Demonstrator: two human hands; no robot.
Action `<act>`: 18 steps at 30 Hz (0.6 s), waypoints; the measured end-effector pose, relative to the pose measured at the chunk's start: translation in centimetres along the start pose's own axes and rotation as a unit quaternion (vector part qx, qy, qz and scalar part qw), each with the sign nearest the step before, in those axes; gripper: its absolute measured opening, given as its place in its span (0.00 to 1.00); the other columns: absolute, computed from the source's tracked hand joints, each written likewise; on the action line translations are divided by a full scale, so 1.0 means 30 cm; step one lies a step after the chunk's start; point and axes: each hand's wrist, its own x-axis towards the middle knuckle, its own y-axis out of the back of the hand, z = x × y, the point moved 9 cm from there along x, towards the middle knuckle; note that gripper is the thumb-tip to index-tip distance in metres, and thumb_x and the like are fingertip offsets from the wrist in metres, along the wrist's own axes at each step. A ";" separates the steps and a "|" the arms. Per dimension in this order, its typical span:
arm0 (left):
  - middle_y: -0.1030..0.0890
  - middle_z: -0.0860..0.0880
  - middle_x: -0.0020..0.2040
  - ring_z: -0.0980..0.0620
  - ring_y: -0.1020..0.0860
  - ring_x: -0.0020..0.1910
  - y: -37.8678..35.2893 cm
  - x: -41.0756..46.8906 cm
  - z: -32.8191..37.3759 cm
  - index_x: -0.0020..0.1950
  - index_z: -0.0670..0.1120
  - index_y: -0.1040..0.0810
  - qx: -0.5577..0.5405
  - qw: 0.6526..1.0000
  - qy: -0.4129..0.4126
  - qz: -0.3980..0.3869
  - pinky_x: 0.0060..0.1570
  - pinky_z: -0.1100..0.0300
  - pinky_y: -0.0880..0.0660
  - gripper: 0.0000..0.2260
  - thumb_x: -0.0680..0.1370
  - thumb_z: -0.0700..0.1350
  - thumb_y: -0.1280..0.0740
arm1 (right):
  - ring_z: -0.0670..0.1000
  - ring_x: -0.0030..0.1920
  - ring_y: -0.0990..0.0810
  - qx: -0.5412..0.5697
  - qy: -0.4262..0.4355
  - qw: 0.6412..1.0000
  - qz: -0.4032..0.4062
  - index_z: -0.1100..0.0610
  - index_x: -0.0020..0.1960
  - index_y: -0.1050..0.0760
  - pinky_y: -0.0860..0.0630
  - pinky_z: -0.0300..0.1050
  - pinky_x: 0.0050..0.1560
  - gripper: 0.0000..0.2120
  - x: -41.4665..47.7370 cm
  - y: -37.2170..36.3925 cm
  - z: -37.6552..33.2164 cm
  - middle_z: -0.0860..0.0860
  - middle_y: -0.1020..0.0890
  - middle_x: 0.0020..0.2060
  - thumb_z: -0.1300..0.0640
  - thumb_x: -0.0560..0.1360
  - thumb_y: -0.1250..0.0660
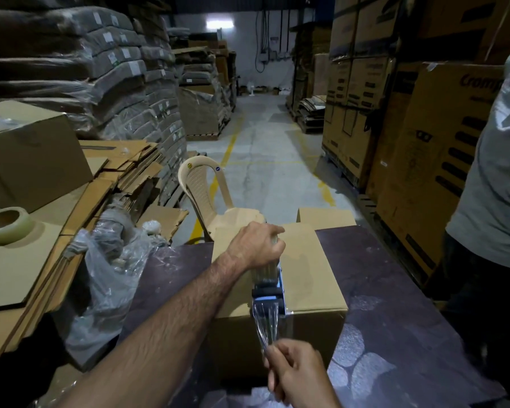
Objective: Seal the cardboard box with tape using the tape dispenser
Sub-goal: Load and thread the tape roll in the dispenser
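A closed cardboard box (306, 275) stands on a dark table (395, 290). My left hand (256, 245) grips the handle of the tape dispenser (267, 284), which rests on the box top near its front edge. A strip of clear tape (267, 325) runs from the dispenser's blue mouth down over the front edge. My right hand (295, 372) pinches the free end of that strip in front of the box's front face.
A loose tape roll (5, 225) lies on flattened cardboard (27, 260) at the left, beside crumpled plastic wrap (109, 269). A beige plastic chair (209, 195) stands behind the box. Another person (495, 178) stands at the right. Stacked cartons line the aisle.
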 end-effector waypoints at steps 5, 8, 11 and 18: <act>0.17 0.45 0.42 0.46 0.22 0.39 -0.001 0.052 -0.035 0.41 0.43 0.18 0.027 0.999 0.039 -0.003 0.39 0.58 0.26 0.20 0.76 0.53 0.45 | 0.45 0.26 0.23 0.000 -0.012 1.000 -0.001 0.58 0.38 0.22 0.29 0.34 0.31 0.14 -0.012 0.016 0.035 0.52 0.21 0.26 0.54 0.79 0.38; 0.21 0.43 0.42 0.45 0.24 0.40 0.054 0.014 -0.052 0.43 0.42 0.24 0.024 0.991 0.095 0.093 0.42 0.53 0.26 0.27 0.78 0.64 0.47 | 0.46 0.26 0.24 0.014 -0.026 1.000 -0.005 0.60 0.39 0.22 0.30 0.36 0.28 0.14 -0.002 0.026 0.059 0.53 0.21 0.26 0.55 0.79 0.39; 0.24 0.46 0.47 0.47 0.26 0.46 0.069 -0.068 -0.034 0.53 0.45 0.30 -0.023 0.984 0.101 0.145 0.46 0.50 0.24 0.31 0.72 0.72 0.45 | 0.47 0.27 0.23 0.017 -0.046 0.999 -0.005 0.58 0.42 0.20 0.29 0.36 0.28 0.11 0.019 0.032 0.094 0.54 0.18 0.28 0.56 0.79 0.37; 0.28 0.49 0.62 0.49 0.30 0.59 -0.036 -0.112 -0.017 0.68 0.49 0.35 0.006 0.991 0.041 0.129 0.58 0.53 0.27 0.35 0.69 0.67 0.34 | 0.51 0.26 0.22 0.121 -0.058 0.987 0.084 0.57 0.45 0.22 0.28 0.43 0.30 0.11 0.004 0.076 0.163 0.56 0.19 0.26 0.57 0.67 0.23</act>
